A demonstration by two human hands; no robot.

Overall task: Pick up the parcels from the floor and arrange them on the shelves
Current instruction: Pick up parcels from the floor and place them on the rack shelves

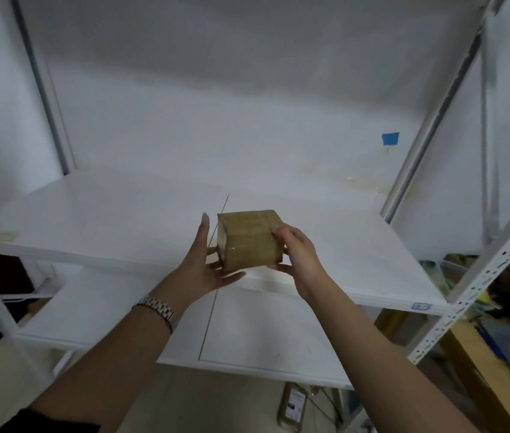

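A small brown cardboard parcel [247, 240], wrapped in clear tape, is held over the front edge of the upper white shelf [107, 214]. My right hand [297, 254] grips its right side with curled fingers. My left hand [208, 264], with a metal watch on the wrist, supports the parcel's left side and underside with straight fingers. Whether the parcel touches the shelf board cannot be told. A second white shelf [247, 332] lies below. Another parcel [292, 404] with a label lies on the floor under the shelves.
White perforated metal uprights [481, 282] frame the rack at the right, and a grey post [44, 89] stands at the back left. A blue tape patch [390, 138] marks the back wall. Cluttered items and a wooden surface [478, 364] sit at the right.
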